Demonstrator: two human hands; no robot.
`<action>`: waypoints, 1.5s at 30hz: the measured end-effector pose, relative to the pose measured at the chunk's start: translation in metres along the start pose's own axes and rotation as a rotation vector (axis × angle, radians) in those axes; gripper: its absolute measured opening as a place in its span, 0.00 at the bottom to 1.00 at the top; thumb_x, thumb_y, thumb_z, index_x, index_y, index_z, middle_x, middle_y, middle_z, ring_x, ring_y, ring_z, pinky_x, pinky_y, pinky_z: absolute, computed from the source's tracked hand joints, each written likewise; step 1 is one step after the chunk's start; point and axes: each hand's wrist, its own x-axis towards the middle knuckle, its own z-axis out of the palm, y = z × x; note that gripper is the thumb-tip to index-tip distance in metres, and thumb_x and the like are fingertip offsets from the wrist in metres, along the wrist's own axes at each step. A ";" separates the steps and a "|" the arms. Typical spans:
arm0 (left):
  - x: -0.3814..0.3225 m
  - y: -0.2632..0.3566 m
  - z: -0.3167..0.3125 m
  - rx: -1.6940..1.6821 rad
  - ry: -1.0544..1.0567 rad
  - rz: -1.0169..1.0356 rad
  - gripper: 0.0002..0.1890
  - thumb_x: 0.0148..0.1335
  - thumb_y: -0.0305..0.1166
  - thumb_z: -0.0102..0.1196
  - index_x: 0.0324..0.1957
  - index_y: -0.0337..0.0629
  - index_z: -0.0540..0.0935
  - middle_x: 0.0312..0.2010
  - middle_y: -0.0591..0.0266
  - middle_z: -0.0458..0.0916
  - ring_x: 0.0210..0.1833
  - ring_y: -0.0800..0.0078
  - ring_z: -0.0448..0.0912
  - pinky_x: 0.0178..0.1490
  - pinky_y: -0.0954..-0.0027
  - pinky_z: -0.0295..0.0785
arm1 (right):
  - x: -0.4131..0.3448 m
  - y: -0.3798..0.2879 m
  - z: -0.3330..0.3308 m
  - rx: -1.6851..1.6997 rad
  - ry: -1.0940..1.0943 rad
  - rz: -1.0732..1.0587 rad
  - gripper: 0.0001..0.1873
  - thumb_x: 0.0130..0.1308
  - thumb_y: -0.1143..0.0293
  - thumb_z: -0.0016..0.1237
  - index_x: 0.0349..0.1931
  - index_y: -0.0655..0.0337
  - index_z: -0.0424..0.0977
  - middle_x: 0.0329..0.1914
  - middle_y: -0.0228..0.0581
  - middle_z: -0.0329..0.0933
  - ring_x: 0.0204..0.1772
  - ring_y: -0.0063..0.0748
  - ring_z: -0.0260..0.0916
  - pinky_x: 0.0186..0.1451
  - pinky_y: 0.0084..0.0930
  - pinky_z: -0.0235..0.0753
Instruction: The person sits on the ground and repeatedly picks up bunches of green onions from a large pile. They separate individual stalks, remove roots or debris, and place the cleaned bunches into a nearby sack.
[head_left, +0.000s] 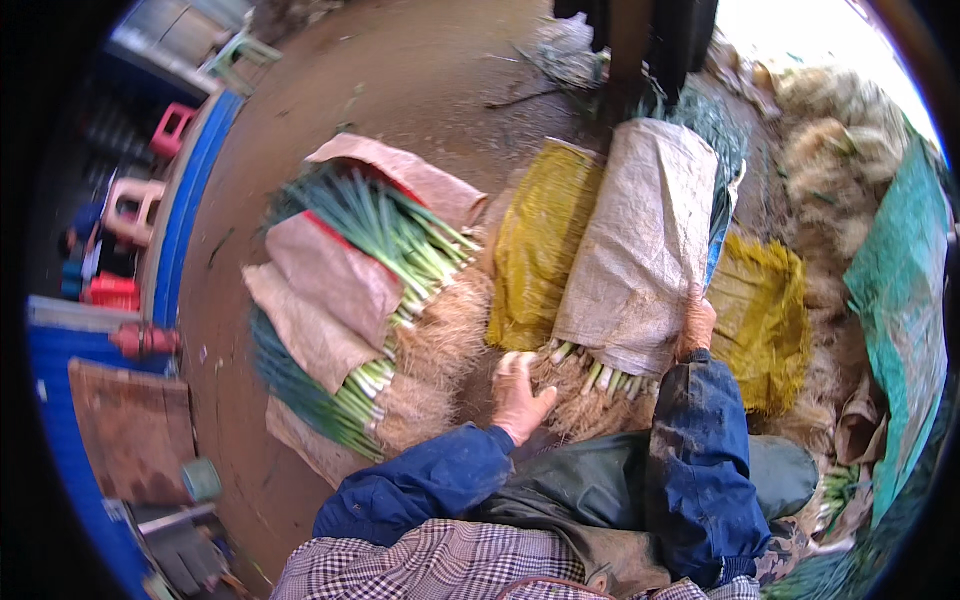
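Observation:
In front of me lies a bundle of green onions (609, 379), wrapped in a pale woven cloth (637, 240) with its white stem bases and roots showing at the near end. My right hand (697, 328) grips the cloth's right edge; some of its fingers are hidden behind the fabric. Beside the roots, on the left, is my left hand (523, 399), fingers spread and nothing held. Yellow woven sacking sticks out on both sides, a left piece (546, 244) and a right piece (761, 322).
On the left, more green onions (382, 217) lie in bundles with pinkish cloth wraps (334, 274). A dark post (634, 52) stands at the far end. Heaped roots (821, 195) and a green sheet (900, 300) line the right. Plastic stools (135, 210) stand beyond a blue ledge (187, 217).

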 end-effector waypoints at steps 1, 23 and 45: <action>-0.012 -0.013 -0.004 0.019 0.036 -0.259 0.28 0.51 0.38 0.63 0.53 0.40 0.71 0.47 0.53 0.74 0.52 0.56 0.71 0.58 0.58 0.64 | -0.012 -0.006 0.015 -0.055 -0.075 -0.064 0.15 0.59 0.61 0.56 0.30 0.66 0.74 0.26 0.30 0.74 0.26 0.25 0.65 0.32 0.26 0.67; -0.013 -0.073 -0.001 -1.216 -0.482 -0.052 0.19 0.55 0.29 0.54 0.50 0.36 0.76 0.42 0.61 0.78 0.43 0.70 0.75 0.45 0.69 0.71 | -0.292 -0.131 0.149 -0.316 -0.821 -0.383 0.13 0.55 0.82 0.47 0.43 0.72 0.74 0.36 0.39 0.78 0.36 0.26 0.74 0.38 0.23 0.75; 0.457 -0.255 -0.139 1.179 -0.113 0.553 0.08 0.53 0.30 0.46 0.31 0.49 0.79 0.34 0.60 0.78 0.45 0.62 0.73 0.53 0.58 0.65 | 0.109 -0.062 0.352 -0.370 -0.967 0.156 0.21 0.55 0.81 0.52 0.52 0.65 0.72 0.43 0.35 0.78 0.43 0.26 0.72 0.46 0.25 0.73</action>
